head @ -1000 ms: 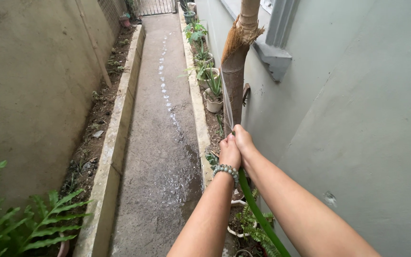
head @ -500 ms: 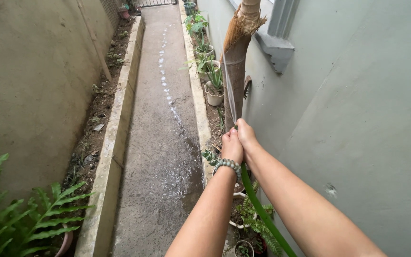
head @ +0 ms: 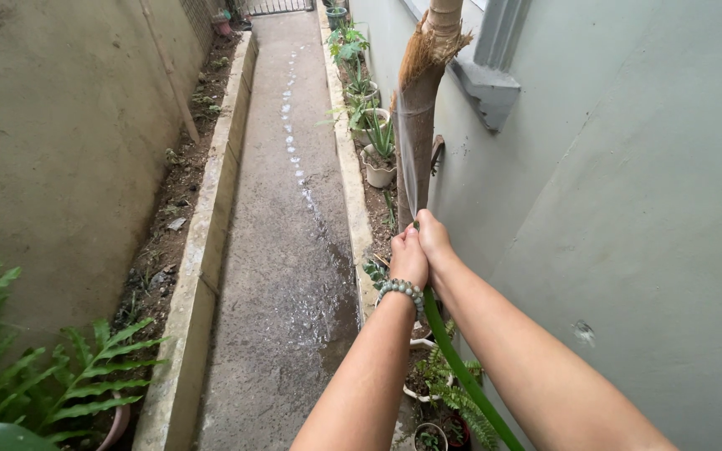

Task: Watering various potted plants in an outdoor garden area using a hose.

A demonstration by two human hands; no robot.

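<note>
The green hose (head: 460, 367) under my fingers (head: 411, 242) is smooth, slightly glossy rubber or plastic. My left wrist carries a bracelet (head: 400, 290) of polished pale-green stone-like beads. The trunk (head: 416, 142), frame centre, is rough, fibrous bark. The concrete path (head: 282, 250) is coarse, dark and shiny where wet. The right-hand wall (head: 628, 209) is matt painted plaster.

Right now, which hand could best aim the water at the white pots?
Probably the right hand: it sits foremost at the green hose tip where water sprays, ahead of the left hand. White pots lie ahead.
</note>
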